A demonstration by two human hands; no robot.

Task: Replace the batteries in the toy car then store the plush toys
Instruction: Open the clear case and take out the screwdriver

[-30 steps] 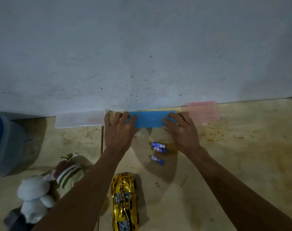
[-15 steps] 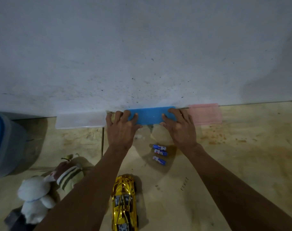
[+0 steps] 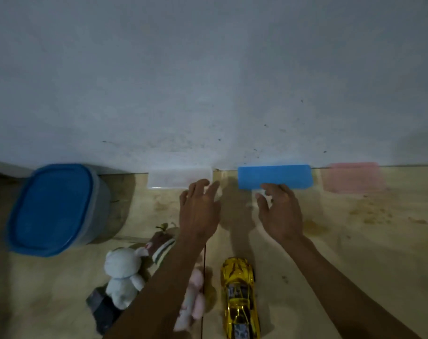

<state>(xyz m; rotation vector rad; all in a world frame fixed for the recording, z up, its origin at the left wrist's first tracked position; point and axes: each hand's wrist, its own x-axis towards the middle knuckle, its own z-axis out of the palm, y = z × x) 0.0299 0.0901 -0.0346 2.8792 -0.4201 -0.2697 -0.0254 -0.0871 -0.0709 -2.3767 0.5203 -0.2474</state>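
A gold toy car (image 3: 239,297) lies on the floor near the bottom, nose toward the wall. Left of it sit plush toys: a white one (image 3: 123,272), a striped one (image 3: 162,245) and a pink one (image 3: 192,299) partly under my left forearm. A blue flat case (image 3: 275,176) lies against the wall. My left hand (image 3: 199,211) hovers open, fingers spread, just left of the case. My right hand (image 3: 280,214) is open too, fingertips just below the case's front edge. The batteries are hidden.
A clear flat case (image 3: 173,178) lies left of the blue one and a pink case (image 3: 353,177) right of it, all along the white wall. A tub with a blue lid (image 3: 54,206) stands at the left. A dark object (image 3: 103,307) lies under the white plush.
Both hands have come off the blue case and drawn back toward me. The view has swung left, bringing the blue-lidded tub into sight; the three batteries are now covered by my right hand.
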